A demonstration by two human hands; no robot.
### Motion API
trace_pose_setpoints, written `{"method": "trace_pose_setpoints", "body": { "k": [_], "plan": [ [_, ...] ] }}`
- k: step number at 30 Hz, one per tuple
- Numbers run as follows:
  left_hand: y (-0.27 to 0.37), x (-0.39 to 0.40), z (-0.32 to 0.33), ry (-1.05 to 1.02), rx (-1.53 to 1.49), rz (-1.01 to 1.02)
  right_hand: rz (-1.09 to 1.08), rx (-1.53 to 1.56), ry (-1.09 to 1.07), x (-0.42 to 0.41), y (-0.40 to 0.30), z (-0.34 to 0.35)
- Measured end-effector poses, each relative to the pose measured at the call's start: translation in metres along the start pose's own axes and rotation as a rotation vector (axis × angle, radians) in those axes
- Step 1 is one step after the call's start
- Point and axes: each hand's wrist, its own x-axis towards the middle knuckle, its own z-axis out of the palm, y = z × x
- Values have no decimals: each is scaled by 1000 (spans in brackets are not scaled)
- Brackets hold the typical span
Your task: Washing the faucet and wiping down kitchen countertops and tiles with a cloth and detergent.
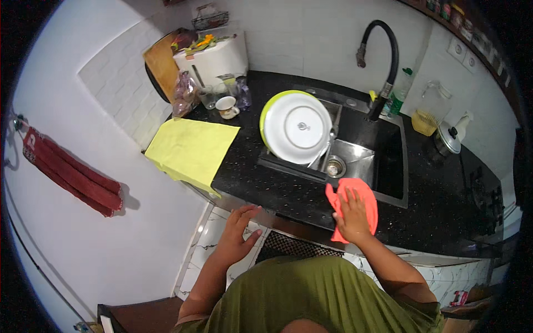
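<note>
My right hand (354,214) lies flat, fingers spread, on a coral-red cloth (368,200). The cloth rests on the black speckled countertop (291,195) at the sink's front edge, one part hanging over the counter's front. Away from the counter, my left hand (239,235) hovers over the floor with its fingers apart and nothing in it. Behind the red cloth is the steel sink (358,156) with its drain. At its left, a white plate (297,127) leans bottom outward against a lime-green rimmed dish (266,112). A yellow cloth (193,147) is spread over the counter's left corner.
A black flexible faucet (391,54) rises behind the sink. A patterned cup (227,107) and drinking glasses (207,96) stand at the back left, by a wooden board (162,66). Towards the right are a plastic pitcher (429,112), a lidded pot (449,137) and a stove (483,191).
</note>
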Motion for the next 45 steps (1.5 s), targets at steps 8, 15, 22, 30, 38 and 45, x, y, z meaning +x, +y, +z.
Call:
{"method": "trace_pose_setpoints", "body": {
  "k": [8, 15, 22, 30, 38, 45],
  "plan": [
    [-74, -24, -51, 61, -95, 55, -165, 51, 76, 103, -131, 83],
    [-69, 27, -66, 163, -8, 211, -479, 529, 106, 178, -192, 100],
    [-54, 80, -66, 246, 78, 302, -224, 850, 156, 241, -137, -35],
    [-85, 135, -53, 175, 144, 205, 22, 134, 893, 377, 21, -119],
    [-111, 173, -37, 138, 218, 45, 697, -122, 199, 433, 145, -30],
    [-131, 192, -22, 55, 258, 2, 774, -77, -39, 474, 211, 32]
  ]
}}
